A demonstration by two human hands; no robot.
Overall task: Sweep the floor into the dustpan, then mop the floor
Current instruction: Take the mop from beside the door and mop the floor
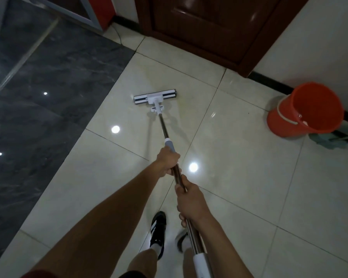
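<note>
Right hand and, farther down, left hand, both gripping mop handle.

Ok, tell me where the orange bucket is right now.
The orange bucket stands on the pale tiles at the far right of the head view, against the white wall, right of the dark door.

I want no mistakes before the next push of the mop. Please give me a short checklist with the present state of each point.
1. Left hand grips the mop handle: ok.
2. Right hand grips it lower down: ok.
3. Mop head flat on the cream floor: ok.
4. Path to the door free: ok.
5. Orange bucket out of the path: ok.
6. Mop head wet enough: cannot tell.
</note>
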